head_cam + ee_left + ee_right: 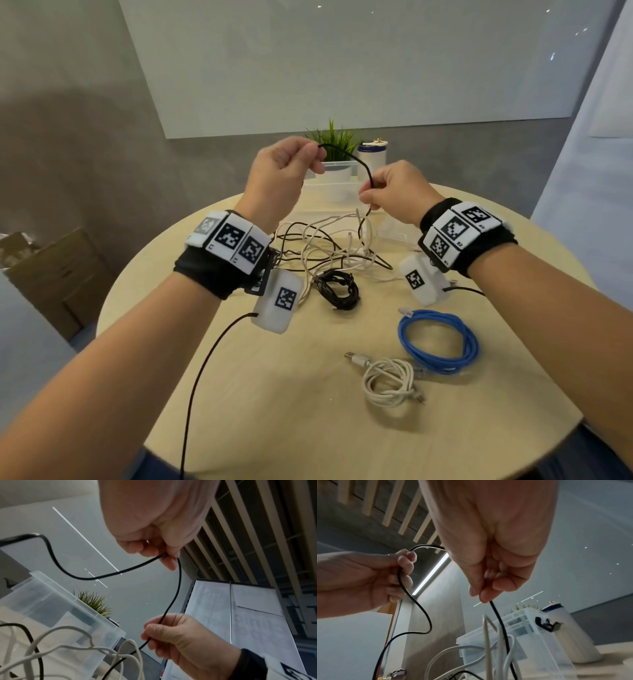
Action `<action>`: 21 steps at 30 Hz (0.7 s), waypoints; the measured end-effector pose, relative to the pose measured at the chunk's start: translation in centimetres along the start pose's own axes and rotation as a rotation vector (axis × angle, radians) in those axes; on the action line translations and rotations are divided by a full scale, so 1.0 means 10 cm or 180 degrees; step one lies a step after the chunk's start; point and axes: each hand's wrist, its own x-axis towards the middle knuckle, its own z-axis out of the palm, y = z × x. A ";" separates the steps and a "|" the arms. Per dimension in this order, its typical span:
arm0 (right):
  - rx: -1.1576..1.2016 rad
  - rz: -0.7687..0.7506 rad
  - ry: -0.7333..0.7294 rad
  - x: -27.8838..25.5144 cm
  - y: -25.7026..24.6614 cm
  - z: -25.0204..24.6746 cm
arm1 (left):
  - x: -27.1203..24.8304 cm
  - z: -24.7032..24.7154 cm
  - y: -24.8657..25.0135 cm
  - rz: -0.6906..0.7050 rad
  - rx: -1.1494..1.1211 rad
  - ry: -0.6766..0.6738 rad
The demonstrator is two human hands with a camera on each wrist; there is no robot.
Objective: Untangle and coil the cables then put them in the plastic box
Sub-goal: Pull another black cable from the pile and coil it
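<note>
head view: black cable (356, 162) pinched between both hands.

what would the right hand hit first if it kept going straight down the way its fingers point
Probably the tangle of white and black cables on the table. The right hand pinches the black cable with fingers pointing down over that heap; the plastic box sits behind, though depth is unclear.

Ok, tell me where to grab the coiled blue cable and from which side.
Take the blue cable from above, fingers wrapped round the bundled strands on its near-right arc. It lies flat as an open ring, and that side is clear of the white coil.
</note>
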 end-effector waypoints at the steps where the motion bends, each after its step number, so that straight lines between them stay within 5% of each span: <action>1: -0.0008 0.0068 -0.0086 0.00 0.03 0.02 | 0.01 0.00 0.00 0.0015 -0.0168 0.0056; 8: -0.0048 0.0391 -0.0153 0.02 0.19 0.03 | 0.05 -0.06 -0.02 -0.0137 -0.1096 0.0670; 15: 0.1308 0.0401 0.0511 0.09 0.01 -0.16 | 0.00 -0.07 -0.26 -0.1077 0.0512 0.0159; 21: 0.1843 -0.0075 0.1055 0.16 -0.07 -0.27 | -0.06 -0.08 -0.42 -0.1186 0.1907 -0.0650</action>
